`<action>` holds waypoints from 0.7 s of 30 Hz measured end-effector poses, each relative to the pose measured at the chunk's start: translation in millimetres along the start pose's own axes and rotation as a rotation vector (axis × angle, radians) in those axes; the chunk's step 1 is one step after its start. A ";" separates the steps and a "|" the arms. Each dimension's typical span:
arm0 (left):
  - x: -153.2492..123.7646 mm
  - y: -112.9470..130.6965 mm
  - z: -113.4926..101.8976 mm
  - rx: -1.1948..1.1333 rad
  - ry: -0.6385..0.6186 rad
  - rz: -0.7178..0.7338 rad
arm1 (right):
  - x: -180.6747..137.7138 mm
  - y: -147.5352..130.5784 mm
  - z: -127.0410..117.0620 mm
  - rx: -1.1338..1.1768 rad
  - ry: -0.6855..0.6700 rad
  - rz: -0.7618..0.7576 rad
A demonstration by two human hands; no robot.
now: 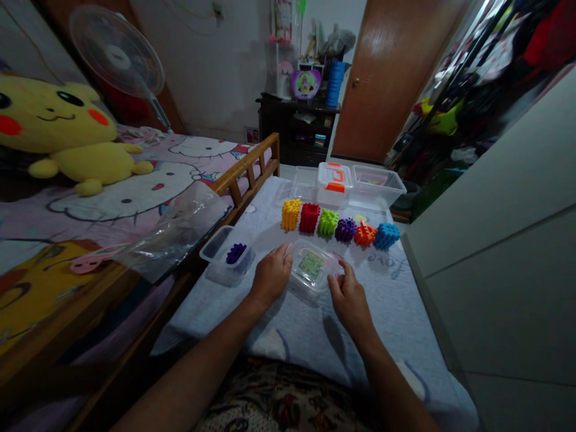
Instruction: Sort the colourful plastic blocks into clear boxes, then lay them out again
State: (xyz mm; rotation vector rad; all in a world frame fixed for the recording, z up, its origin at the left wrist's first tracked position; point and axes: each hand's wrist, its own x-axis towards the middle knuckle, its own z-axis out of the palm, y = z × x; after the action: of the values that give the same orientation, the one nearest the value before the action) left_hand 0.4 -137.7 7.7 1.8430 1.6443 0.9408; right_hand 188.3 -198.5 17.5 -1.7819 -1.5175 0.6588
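Between my hands is a small clear plastic container (310, 282) with a lid on top and something pale green showing through it. My left hand (271, 276) grips its left edge, and my right hand (351, 294) has fingers and thumb closed on its right edge. To the left stands an open clear container (218, 255) with purple gear-shaped pieces (236, 253) in it. Beyond my hands, a row of stacked toothed pieces runs across the cloth: yellow (291, 215), red (309, 218), lime green (328, 222), purple (346, 230), orange (365, 234) and blue (387, 236).
Behind the row are a lidded box with orange latches (335, 180) and a larger open clear bin (378, 185). A wooden bed rail (252, 171) and a plastic bag (175, 228) lie left of the cloth-covered table (288, 336). A white cabinet (504, 270) borders the right.
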 end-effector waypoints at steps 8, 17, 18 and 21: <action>-2.9 7.2 7.2 0.304 -0.008 0.070 | -2.0 -1.4 6.9 -0.146 0.038 -0.007; -3.7 10.6 4.1 0.488 -0.045 0.123 | -4.8 -1.0 8.5 -0.233 0.025 -0.035; -3.6 10.6 2.9 0.465 -0.042 0.116 | -3.5 -0.2 5.5 -0.247 0.018 -0.040; -2.5 9.3 -1.8 0.368 -0.055 0.099 | 4.6 0.1 -5.0 -0.325 0.069 -0.079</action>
State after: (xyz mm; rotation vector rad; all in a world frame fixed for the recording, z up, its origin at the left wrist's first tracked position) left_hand 4.9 -141.6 15.4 2.1868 1.7989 0.6488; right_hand 193.0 -194.9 20.8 -1.9466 -1.7128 0.3214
